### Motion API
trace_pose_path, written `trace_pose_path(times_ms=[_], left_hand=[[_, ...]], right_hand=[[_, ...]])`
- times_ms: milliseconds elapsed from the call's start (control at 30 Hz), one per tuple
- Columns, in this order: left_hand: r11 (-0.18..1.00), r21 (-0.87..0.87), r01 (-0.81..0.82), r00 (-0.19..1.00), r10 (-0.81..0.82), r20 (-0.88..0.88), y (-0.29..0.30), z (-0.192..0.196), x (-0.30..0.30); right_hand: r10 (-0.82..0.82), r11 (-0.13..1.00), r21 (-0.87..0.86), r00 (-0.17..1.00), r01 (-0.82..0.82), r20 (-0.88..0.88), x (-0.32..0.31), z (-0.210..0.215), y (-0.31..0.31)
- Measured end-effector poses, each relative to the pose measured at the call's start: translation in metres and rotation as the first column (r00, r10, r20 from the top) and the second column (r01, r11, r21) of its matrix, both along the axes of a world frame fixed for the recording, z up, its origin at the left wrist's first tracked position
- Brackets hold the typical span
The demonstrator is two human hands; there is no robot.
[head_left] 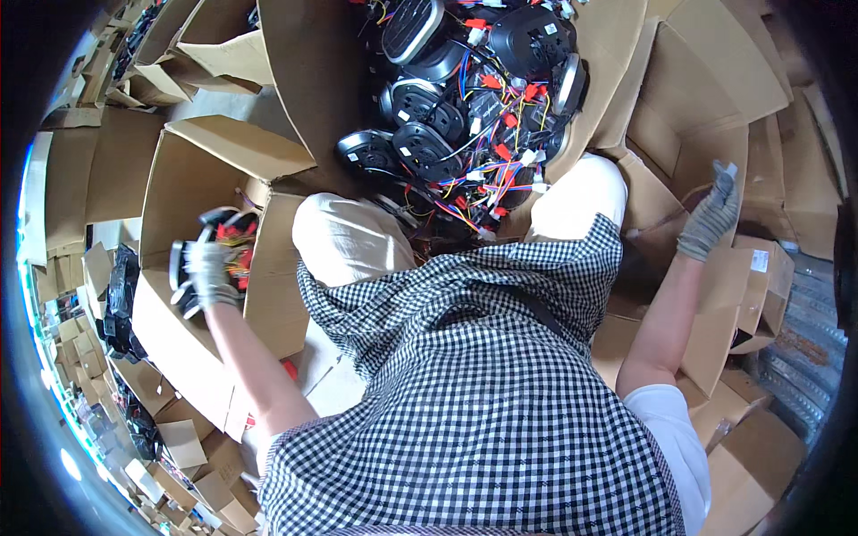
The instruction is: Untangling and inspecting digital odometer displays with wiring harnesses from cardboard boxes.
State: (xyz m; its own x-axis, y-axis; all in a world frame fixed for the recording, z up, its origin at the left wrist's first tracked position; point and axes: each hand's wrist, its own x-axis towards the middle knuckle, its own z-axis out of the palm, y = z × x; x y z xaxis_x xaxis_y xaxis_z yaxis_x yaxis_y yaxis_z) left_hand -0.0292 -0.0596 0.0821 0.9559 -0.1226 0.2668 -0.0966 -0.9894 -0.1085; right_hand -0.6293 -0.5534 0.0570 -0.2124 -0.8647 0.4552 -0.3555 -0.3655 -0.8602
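Black wired part (201,259) at left of frame, inside an open cardboard box (165,188) — clamped in gloved left hand (210,272). Right hand (710,214) well apart at right, fingers curled on a box flap (715,295) — grip unclear. Pile of similar parts (474,98) above.

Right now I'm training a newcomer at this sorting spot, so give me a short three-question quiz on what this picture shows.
1. True or false: both hands wear gloves.
2. What does the left hand hold? A) a black part with red wires B) a roll of tape C) nothing
3. Where does the big pile of black parts lie?

Key:
1. True; the right hand is gloved too.
2. A, over the open cardboard box on the left.
3. In the large cardboard box ahead of the knees.
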Motion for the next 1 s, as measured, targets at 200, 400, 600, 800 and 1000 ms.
trace_pose_path(times_ms=[200,400,600,800,1000], left_hand=[[0.369,-0.907,0.202,0.968,-0.214,0.129,-0.02,-0.035,-0.092],[0.26,-0.392,0.883,0.28,-0.96,-0.007,-0.174,-0.027,-0.206],[0.088,-0.034,0.996,0.051,-0.812,-0.582,-0.234,-0.201,-0.282],[0.203,-0.058,0.978,0.15,-0.861,-0.487,-0.23,-0.147,-0.286],[0.399,-0.601,0.693,0.461,-0.886,-0.056,-0.19,-0.094,-0.253]], right_hand=[[0.106,0.979,0.167,0.992,-0.116,0.066,0.067,0.016,0.053],[0.522,0.852,0.099,0.816,-0.514,-0.248,0.126,-0.008,0.114],[0.689,0.679,0.048,0.612,-0.733,-0.389,0.145,0.004,0.17],[0.499,0.841,0.074,0.713,-0.537,-0.493,0.095,0.004,0.16],[0.425,0.865,-0.02,0.755,-0.501,-0.5,0.1,0.022,0.15]])
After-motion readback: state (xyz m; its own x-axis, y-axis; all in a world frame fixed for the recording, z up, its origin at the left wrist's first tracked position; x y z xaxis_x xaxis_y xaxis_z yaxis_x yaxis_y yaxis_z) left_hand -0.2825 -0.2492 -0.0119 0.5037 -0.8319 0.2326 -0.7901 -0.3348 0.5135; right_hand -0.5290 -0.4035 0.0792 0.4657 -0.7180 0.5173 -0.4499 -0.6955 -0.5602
